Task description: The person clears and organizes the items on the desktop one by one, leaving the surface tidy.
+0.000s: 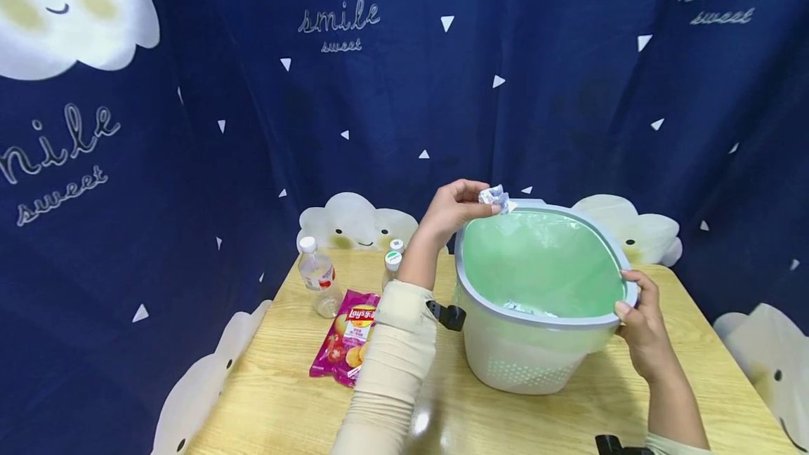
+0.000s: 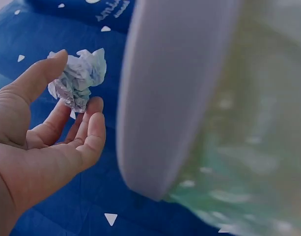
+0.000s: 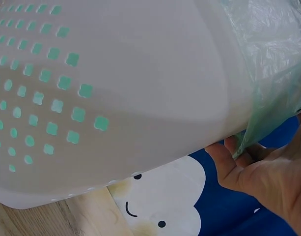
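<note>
A crumpled piece of paper [image 1: 496, 198] is pinched between the thumb and fingers of my left hand [image 1: 454, 210], at the far left rim of the bin. The left wrist view shows the paper ball [image 2: 80, 78] beside the bin's grey rim [image 2: 165, 93]. The white trash bin [image 1: 524, 364] is lined with a green plastic bag [image 1: 543, 251] and leans so its mouth faces me. My right hand [image 1: 646, 321] grips the rim on the right side. Pale crumpled scraps [image 1: 527, 309] lie inside the bag. In the right wrist view, the fingers touch the overhanging bag [image 3: 273, 98].
Left on the wooden table [image 1: 253, 399] stands a clear plastic bottle [image 1: 319, 278]. A purple Lay's chip bag [image 1: 338, 343] lies beside it, partly behind my left sleeve. Two more white-capped bottles [image 1: 392, 262] are mostly hidden by the left arm. A blue curtain [image 1: 392, 104] hangs behind.
</note>
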Demonstrator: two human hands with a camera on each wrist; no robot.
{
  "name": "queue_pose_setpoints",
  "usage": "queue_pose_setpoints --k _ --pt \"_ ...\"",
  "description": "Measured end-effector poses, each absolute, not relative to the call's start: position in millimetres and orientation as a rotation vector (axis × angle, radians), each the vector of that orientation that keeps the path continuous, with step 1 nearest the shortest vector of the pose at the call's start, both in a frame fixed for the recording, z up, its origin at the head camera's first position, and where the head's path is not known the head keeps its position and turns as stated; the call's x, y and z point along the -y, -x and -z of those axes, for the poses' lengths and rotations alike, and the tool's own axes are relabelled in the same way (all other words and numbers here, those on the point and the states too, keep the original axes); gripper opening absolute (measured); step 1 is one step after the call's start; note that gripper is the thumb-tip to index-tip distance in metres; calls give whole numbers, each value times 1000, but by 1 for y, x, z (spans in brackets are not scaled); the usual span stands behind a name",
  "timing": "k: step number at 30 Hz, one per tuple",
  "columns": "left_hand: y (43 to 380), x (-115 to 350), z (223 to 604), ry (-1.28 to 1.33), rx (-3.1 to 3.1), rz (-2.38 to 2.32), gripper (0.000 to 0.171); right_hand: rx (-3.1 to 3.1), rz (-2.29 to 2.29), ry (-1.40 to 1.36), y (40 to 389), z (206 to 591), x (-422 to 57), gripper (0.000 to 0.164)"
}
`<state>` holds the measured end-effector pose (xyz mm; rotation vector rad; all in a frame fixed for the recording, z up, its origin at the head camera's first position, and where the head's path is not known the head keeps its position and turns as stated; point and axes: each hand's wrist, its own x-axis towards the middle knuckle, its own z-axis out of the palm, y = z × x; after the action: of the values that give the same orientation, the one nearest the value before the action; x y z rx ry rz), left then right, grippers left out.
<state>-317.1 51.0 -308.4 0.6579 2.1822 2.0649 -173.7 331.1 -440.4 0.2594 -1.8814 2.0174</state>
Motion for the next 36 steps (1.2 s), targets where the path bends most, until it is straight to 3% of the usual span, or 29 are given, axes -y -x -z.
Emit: queue_pose_setpoints --k 15,36 --pt "346 -65 293 -588 -2044 -1836 40 1856 -2021 -246 171 441 -332 50" --pt "363 -76 309 -397 -1861 -1686 38 1866 -2017 -262 171 439 -329 49"
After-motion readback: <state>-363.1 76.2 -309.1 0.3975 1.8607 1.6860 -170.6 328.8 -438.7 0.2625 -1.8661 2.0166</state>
